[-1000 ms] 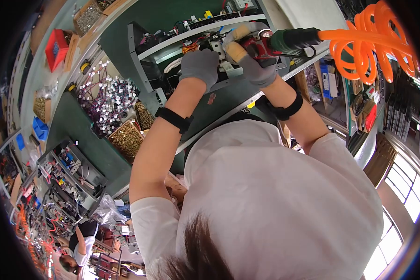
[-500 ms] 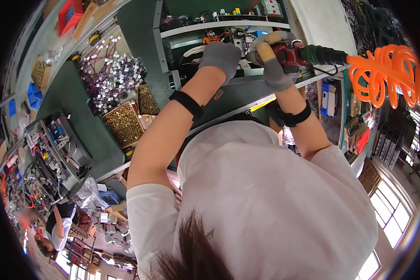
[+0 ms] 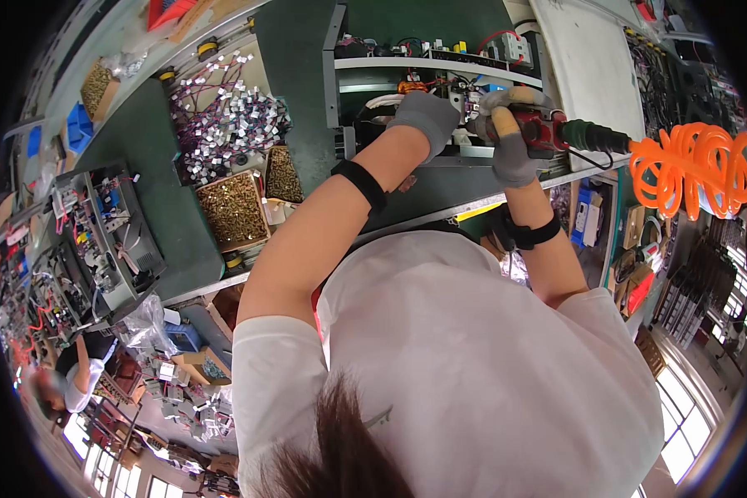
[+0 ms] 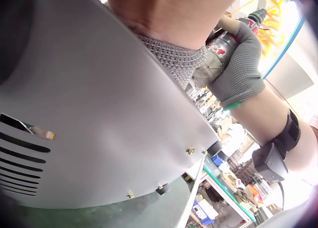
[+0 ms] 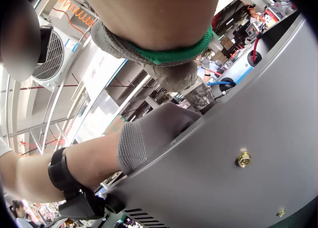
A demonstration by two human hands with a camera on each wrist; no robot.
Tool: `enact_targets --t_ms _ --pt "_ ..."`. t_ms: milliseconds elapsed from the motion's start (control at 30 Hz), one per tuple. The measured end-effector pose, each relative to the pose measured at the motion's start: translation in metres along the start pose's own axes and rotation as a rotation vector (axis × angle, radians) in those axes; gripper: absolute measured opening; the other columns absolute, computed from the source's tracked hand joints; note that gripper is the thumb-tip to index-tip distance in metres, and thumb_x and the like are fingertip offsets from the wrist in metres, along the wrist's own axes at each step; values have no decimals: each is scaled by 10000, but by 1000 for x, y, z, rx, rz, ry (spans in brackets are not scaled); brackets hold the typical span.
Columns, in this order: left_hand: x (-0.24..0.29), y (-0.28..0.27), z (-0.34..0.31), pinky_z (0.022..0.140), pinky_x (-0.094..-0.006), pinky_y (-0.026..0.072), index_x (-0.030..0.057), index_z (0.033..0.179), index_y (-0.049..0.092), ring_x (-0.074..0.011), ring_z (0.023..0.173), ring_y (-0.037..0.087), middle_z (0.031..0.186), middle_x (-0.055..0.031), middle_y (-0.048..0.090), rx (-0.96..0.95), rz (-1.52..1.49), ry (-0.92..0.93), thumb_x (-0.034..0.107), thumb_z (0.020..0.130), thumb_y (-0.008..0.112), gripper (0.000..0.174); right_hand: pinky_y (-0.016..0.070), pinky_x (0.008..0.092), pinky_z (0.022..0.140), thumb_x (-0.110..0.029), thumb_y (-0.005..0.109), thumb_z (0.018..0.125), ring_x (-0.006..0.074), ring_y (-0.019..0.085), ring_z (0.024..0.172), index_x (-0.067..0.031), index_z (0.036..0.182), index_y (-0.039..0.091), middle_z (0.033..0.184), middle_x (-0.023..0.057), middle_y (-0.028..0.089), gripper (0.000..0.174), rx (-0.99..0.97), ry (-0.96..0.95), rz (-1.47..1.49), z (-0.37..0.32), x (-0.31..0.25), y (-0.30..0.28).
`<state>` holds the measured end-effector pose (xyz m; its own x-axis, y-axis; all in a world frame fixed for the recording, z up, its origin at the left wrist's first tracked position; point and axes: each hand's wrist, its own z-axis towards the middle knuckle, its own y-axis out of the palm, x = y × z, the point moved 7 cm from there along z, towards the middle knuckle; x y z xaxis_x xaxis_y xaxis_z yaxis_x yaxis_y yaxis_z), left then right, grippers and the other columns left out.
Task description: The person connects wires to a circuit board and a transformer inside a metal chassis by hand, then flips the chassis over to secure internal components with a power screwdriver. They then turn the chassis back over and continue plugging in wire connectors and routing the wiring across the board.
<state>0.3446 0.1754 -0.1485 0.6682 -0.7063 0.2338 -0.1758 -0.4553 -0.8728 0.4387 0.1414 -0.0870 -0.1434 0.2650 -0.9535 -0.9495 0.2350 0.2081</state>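
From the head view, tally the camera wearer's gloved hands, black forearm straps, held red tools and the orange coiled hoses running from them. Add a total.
Gloved hands, left hand and right hand: 2
Black forearm straps: 2
Red tool: 1
Orange coiled hose: 1
Total: 6

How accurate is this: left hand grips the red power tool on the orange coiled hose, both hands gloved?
Wrong hand: the head view shows the right hand gripping the red power tool on the orange coiled hose. The rest stands.
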Motion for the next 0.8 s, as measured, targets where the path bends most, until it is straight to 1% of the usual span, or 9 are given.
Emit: enact_targets --t_ms 67,333,400,467,600,667,733,767,800 --pt "-1 0 1 723 -344 509 131 945 677 -238 886 653 932 -56 666 -16 -3 -1 110 766 610 193 507 292 673 54 620 762 145 583 773 -21 995 508 874 80 592 270 10 11 49 0 7 -9" --pt "-3 11 0 725 -347 509 93 942 668 -255 895 646 963 -76 650 43 -25 -1 112 763 594 195 508 276 638 68 626 751 136 584 730 -23 996 502 859 83 599 289 4 -16 18 1 -3 1" --pt "-1 -1 -3 724 -350 511 84 927 673 -260 889 648 952 -84 656 74 -1 12 106 759 585 191 410 234 444 58 542 798 102 496 557 -51 981 483 825 122 588 221 -29 -53 -45 4 -17 9" --pt "-1 -2 -4 719 -357 516 72 884 686 -272 868 653 923 -102 668 -109 -14 8 88 747 565 184 447 270 499 48 558 783 132 517 582 -39 966 496 813 124 587 211 -2 -95 -137 7 -25 1" --pt "1 -7 -7 698 -338 517 79 895 700 -250 848 663 894 -89 683 -158 -5 1 89 717 617 196 484 378 682 18 550 756 222 557 692 -22 948 495 790 129 576 204 104 -170 -29 13 -74 -4" --pt "-5 -5 -10 696 -355 516 60 949 672 -264 840 658 945 -109 660 12 -176 -127 116 745 596 225 497 300 643 46 584 766 179 581 722 -34 984 477 813 121 590 256 56 -142 154 17 -87 -9" --pt "-12 -17 -30 706 -355 504 55 1029 612 -238 904 619 931 -105 627 257 -669 -273 141 800 560 250 495 336 659 34 573 759 207 578 726 -38 981 472 798 126 583 254 84 -244 112 17 -100 -19" --pt "-10 -16 -29 706 -355 504 55 1029 612 -238 904 619 931 -105 627 246 -658 -248 141 800 560 250 494 352 667 35 562 759 220 578 722 -38 972 474 790 126 580 242 109 -230 167 14 -104 -26" --pt "-12 0 -28 723 -345 512 35 1073 574 -228 922 610 971 -108 612 194 -1287 -284 123 830 534 261 493 367 675 37 551 759 233 578 718 -38 964 477 782 127 577 231 133 -214 220 11 -108 -33"
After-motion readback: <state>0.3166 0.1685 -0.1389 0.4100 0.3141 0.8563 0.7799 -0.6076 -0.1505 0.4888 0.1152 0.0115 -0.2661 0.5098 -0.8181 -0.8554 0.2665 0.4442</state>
